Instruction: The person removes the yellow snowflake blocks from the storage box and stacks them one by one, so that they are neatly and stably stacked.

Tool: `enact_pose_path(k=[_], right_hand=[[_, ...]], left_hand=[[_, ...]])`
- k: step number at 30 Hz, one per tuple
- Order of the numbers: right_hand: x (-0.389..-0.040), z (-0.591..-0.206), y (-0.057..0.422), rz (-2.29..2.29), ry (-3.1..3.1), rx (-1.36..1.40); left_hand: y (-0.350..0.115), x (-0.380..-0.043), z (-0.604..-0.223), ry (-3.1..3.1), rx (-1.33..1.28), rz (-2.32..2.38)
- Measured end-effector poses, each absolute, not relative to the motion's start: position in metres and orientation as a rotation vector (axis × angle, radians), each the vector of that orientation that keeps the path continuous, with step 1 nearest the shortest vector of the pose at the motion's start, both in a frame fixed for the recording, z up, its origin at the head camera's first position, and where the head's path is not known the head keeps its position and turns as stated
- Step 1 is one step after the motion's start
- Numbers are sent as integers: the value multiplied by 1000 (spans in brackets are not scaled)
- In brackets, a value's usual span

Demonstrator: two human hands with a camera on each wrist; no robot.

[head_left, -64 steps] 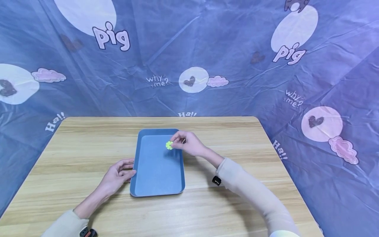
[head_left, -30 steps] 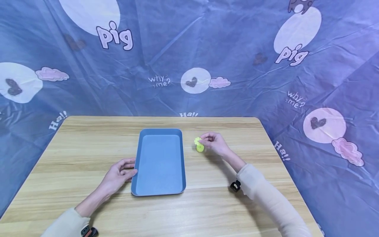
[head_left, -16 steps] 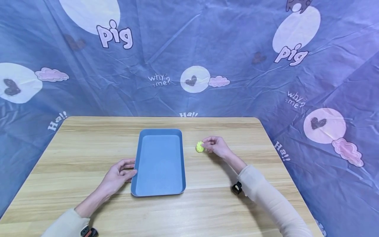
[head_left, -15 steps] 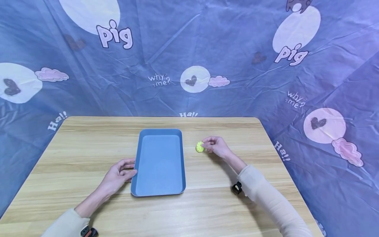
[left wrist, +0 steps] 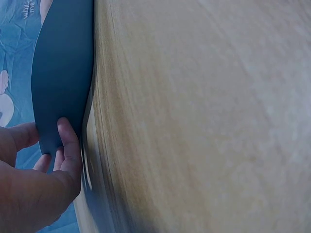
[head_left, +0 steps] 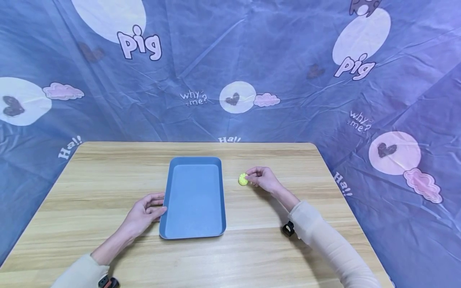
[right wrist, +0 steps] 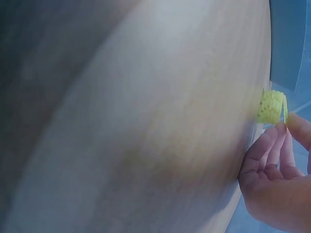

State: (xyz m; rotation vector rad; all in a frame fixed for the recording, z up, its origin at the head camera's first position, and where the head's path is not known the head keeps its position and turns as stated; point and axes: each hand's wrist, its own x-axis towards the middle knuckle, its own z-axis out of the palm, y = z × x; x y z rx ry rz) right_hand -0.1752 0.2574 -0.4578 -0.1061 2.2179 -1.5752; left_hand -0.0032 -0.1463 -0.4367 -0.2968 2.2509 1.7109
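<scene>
A small yellow-green notched disc [head_left: 243,179] is pinched between the thumb and fingertips of my right hand [head_left: 264,179], on the table to the right of the tray. In the right wrist view this disc tilts slightly at the top of a short stack of like discs [right wrist: 268,107]; the head view mostly hides that stack beneath it. My left hand [head_left: 142,214] holds the left side of the blue rectangular tray [head_left: 196,200], thumb over the rim and fingers against the outer wall, as the left wrist view shows. Nothing lies in the tray.
The light wooden table [head_left: 288,256] extends around the tray on all sides. A blue printed cloth [head_left: 230,48] hangs behind the table and along both sides. Dark wrist devices [head_left: 288,228] sit at both sleeves.
My right hand has carried the disc from above the tray's far right corner rightward, then lowered it onto the stack; it is nearly still over the last half second. My left hand stays on the tray.
</scene>
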Motion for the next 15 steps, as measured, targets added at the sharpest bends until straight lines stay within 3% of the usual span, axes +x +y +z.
enact_pose_path(k=[15], right_hand=[[-176, -460, 257, -1566, 2216, -75]], left_hand=[[-146, -2, -436, 2253, -305, 1707]])
